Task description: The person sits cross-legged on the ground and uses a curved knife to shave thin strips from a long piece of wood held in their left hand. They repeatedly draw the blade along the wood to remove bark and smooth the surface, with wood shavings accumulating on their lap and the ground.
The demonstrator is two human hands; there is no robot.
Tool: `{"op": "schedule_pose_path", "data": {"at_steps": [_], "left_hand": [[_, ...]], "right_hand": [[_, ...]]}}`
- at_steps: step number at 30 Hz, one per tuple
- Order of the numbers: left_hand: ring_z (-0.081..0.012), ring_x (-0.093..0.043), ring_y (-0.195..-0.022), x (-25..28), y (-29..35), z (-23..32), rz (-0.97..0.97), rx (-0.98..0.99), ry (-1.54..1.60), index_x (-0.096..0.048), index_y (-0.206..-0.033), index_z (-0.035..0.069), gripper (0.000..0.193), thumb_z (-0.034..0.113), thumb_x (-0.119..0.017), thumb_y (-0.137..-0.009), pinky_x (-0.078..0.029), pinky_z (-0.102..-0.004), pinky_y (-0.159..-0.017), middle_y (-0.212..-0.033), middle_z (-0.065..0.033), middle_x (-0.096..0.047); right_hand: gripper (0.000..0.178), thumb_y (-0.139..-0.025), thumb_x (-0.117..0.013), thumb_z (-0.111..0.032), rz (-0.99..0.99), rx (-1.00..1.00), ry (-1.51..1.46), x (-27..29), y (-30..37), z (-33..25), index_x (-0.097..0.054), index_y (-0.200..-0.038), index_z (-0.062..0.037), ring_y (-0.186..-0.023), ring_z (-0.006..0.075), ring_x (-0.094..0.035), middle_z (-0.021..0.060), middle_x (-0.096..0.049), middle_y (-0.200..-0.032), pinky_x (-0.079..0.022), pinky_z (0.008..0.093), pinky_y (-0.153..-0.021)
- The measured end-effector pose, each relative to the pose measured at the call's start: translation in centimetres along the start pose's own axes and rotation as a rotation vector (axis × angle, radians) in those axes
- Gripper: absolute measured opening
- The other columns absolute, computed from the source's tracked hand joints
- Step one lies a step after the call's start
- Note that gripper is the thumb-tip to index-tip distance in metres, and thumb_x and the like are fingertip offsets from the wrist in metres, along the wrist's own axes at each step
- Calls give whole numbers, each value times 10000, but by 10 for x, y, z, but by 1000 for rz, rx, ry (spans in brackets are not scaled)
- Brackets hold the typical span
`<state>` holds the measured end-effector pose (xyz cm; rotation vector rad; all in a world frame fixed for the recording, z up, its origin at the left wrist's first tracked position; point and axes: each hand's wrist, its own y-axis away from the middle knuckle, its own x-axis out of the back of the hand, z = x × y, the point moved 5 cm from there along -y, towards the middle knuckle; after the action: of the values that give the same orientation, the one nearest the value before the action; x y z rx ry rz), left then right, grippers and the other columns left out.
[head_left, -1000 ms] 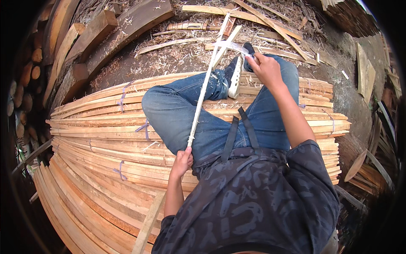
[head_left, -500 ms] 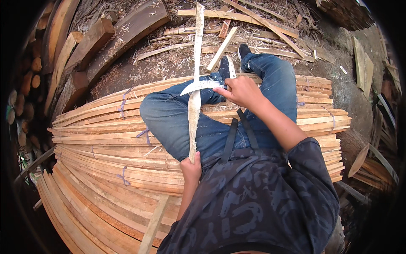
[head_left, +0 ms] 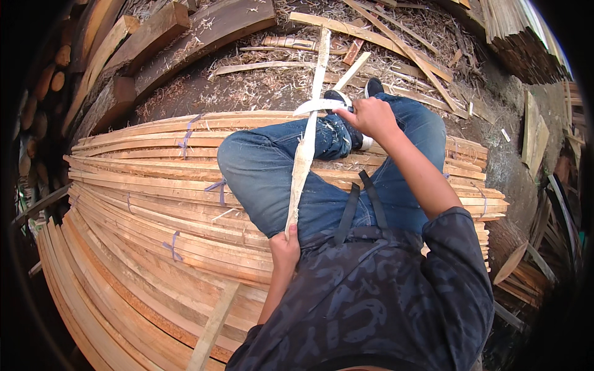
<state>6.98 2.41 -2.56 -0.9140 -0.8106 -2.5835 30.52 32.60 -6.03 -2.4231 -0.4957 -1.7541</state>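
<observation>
A long, roughly shaved stick [head_left: 302, 162] slants up across my right-angled left leg, its far end over the ground. My left hand [head_left: 284, 250] grips its near end at my waist, thumb along the wood. In my right hand [head_left: 372, 117] is a knife with a curved, pale-smeared blade [head_left: 315, 106]; the fingers wrap its handle, which is mostly hidden. The blade lies across the stick, beyond its wide, rough middle. Both legs, in blue jeans [head_left: 260, 167], are bent, with wood bits on the cloth.
I sit on bundles of sawn wooden strips [head_left: 154, 204] bound with purple ties [head_left: 173, 246]. Thick beams [head_left: 204, 43] lie at the far left. Loose slats [head_left: 371, 38] and shavings cover the ground ahead. A stack of boards [head_left: 520, 37] stands at far right.
The knife blade has moved along the stick toward its far end, with my right hand. The stick now leans more to the right. The whole view has shifted a little.
</observation>
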Motion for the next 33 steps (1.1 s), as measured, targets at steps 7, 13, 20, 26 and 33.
{"op": "schedule_pose_path", "data": {"at_steps": [7, 13, 20, 26, 33], "left_hand": [[-270, -457, -371, 2, -5, 7, -30, 76, -30, -506, -544, -99, 612, 394, -599, -895, -349, -419, -438, -440, -225, -422], [-255, -417, -360, 2, -1, -2, -5, 70, -84, -499, -521, -88, 616, 403, -649, -860, -338, -414, -428, -430, -220, -406], [-246, -398, -353, -2, 1, -6, 32, 35, -76, -497, -514, -80, 585, 363, -679, -850, -332, -406, -418, -429, -215, -403], [-274, -416, -361, 2, 0, 14, 68, 37, -85, -526, -529, -75, 567, 368, -680, -848, -348, -407, -427, -446, -219, -444], [-262, -425, -361, 1, -2, 6, 16, 72, -88, -528, -527, -77, 578, 383, -680, -843, -347, -405, -429, -444, -208, -457]], "right_hand": [[783, -820, -438, -722, 88, -120, 80, 26, -47, 35, -638, -583, -3, -569, 337, -639, 195, -605, -577, -517, 413, -520], [771, -802, -454, -731, -153, 128, -22, 19, 25, -34, -632, -564, -20, -514, 329, -614, 177, -579, -524, -495, 411, -480], [789, -775, -434, -773, -134, 84, 63, -3, 16, -6, -627, -534, -46, -489, 330, -610, 158, -581, -512, -495, 394, -462], [839, -773, -413, -791, -15, -94, 113, -12, -28, 37, -641, -562, -11, -545, 342, -633, 185, -610, -567, -511, 420, -509], [812, -789, -448, -756, 115, -271, -58, 26, -25, 52, -659, -623, 11, -616, 362, -642, 222, -615, -611, -515, 428, -544]]}}
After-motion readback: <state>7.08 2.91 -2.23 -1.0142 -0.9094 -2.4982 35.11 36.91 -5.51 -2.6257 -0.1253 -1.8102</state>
